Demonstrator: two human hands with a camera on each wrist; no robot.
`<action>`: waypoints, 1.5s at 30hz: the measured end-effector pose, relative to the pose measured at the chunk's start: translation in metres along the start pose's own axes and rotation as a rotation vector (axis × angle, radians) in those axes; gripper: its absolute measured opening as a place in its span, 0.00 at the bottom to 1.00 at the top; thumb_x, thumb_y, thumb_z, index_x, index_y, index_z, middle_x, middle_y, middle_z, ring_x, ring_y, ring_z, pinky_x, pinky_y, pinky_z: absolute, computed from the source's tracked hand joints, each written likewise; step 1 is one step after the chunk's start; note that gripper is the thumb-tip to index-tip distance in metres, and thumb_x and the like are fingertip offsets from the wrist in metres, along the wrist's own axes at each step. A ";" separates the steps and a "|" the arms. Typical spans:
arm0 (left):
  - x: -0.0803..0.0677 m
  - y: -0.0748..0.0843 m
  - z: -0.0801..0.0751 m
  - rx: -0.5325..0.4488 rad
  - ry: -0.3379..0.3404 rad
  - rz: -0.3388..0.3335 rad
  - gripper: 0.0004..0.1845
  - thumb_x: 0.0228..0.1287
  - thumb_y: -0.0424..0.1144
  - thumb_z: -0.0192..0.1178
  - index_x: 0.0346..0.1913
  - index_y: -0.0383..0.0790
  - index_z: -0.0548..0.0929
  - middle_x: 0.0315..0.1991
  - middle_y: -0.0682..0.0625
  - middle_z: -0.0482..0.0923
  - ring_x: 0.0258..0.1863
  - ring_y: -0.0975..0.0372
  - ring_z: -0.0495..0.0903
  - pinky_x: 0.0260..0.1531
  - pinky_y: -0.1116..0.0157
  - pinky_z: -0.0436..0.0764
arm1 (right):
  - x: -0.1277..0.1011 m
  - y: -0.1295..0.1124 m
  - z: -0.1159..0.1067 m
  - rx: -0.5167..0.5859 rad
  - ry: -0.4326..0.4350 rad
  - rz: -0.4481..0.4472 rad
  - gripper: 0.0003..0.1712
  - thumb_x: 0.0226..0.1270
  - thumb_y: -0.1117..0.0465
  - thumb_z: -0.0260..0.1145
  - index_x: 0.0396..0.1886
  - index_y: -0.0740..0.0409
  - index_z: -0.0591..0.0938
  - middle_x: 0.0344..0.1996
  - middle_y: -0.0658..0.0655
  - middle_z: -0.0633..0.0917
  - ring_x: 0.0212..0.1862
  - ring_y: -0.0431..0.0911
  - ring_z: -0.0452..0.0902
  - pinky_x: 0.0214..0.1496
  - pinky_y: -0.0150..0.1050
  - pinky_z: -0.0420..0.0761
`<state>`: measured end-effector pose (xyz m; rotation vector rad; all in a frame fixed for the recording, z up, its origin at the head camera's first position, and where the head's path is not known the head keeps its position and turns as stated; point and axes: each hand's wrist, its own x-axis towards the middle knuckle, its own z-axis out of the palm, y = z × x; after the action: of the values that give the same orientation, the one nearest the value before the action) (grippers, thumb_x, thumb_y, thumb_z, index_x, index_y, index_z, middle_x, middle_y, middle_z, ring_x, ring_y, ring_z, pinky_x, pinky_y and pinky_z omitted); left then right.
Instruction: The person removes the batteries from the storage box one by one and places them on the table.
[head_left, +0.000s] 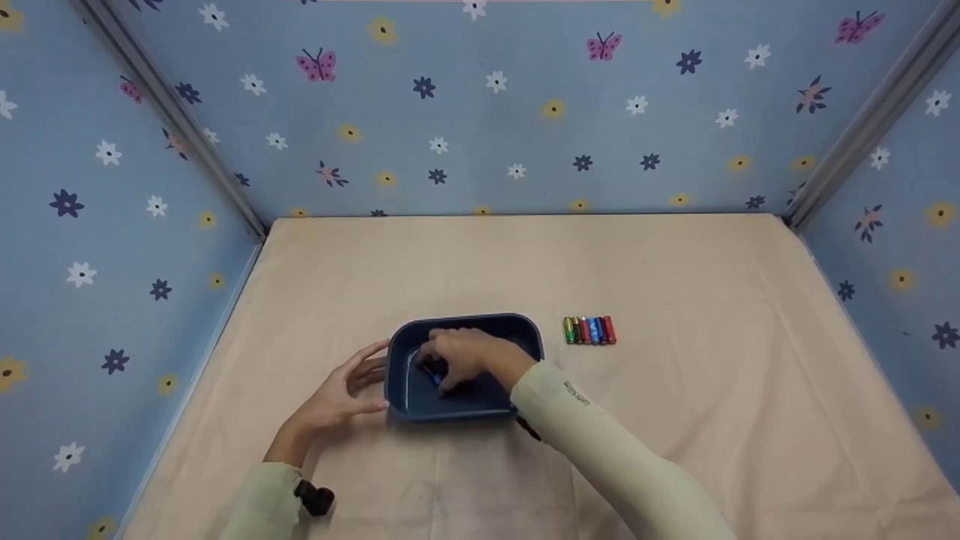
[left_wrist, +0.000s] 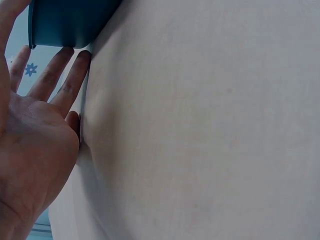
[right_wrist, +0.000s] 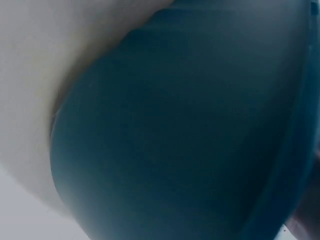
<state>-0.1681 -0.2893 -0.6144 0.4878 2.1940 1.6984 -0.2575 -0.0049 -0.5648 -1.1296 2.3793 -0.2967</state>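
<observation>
A dark blue rectangular tub (head_left: 450, 414) stands on the cloth-covered table. My right hand (head_left: 461, 356) reaches down inside it, fingers curled round a small dark-and-blue object (head_left: 434, 371) that is mostly hidden; its kind is unclear. My left hand (head_left: 337, 397) is at the tub's left side, thumb and fingers spread, with fingertips at the outer wall. In the left wrist view the left hand's (left_wrist: 40, 135) fingers reach toward the tub (left_wrist: 70, 22). The tub's wall (right_wrist: 175, 125) fills most of the right wrist view, hiding the grasp.
Right of the tub, a neat row of several coloured batteries (head_left: 590, 330) lies side by side. Pale, lightly creased cloth (head_left: 712, 390) covers the table. Blue flowered panels (head_left: 487, 112) enclose the back and both sides.
</observation>
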 end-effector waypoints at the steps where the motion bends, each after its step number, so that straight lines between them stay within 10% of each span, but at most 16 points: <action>1: 0.000 0.000 0.000 -0.002 -0.001 -0.002 0.55 0.69 0.29 0.78 0.92 0.43 0.56 0.87 0.31 0.67 0.75 0.77 0.78 0.75 0.78 0.74 | 0.000 0.000 0.000 0.007 0.001 0.001 0.34 0.75 0.51 0.81 0.77 0.40 0.83 0.65 0.54 0.83 0.61 0.48 0.83 0.69 0.49 0.86; 11: 0.000 -0.002 -0.001 -0.006 -0.024 0.052 0.54 0.72 0.29 0.76 0.92 0.38 0.54 0.87 0.27 0.64 0.76 0.77 0.77 0.77 0.78 0.73 | -0.005 0.005 -0.012 0.124 -0.150 0.018 0.32 0.78 0.70 0.72 0.74 0.36 0.84 0.56 0.55 0.87 0.54 0.46 0.80 0.60 0.43 0.86; 21: 0.000 0.000 0.001 0.020 0.007 -0.003 0.55 0.70 0.30 0.78 0.92 0.43 0.56 0.88 0.32 0.65 0.85 0.40 0.72 0.76 0.78 0.73 | -0.009 0.012 -0.021 0.169 -0.266 0.008 0.31 0.75 0.75 0.70 0.69 0.42 0.86 0.65 0.59 0.84 0.56 0.47 0.78 0.63 0.47 0.86; 34: -0.001 0.001 0.000 0.006 0.006 -0.004 0.55 0.70 0.30 0.78 0.92 0.45 0.57 0.88 0.33 0.66 0.79 0.71 0.78 0.77 0.77 0.74 | -0.015 0.021 -0.016 0.166 -0.222 -0.083 0.35 0.71 0.79 0.66 0.71 0.46 0.86 0.52 0.56 0.85 0.48 0.46 0.80 0.48 0.35 0.80; 45: 0.001 0.002 0.002 0.015 0.013 -0.020 0.56 0.68 0.30 0.79 0.92 0.43 0.57 0.86 0.31 0.69 0.84 0.34 0.70 0.76 0.78 0.74 | -0.021 0.032 -0.013 0.298 -0.213 -0.042 0.33 0.69 0.76 0.76 0.70 0.47 0.87 0.44 0.52 0.86 0.44 0.41 0.80 0.48 0.33 0.81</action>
<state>-0.1681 -0.2869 -0.6125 0.4581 2.2150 1.6809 -0.2745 0.0316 -0.5588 -1.0163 2.0474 -0.5013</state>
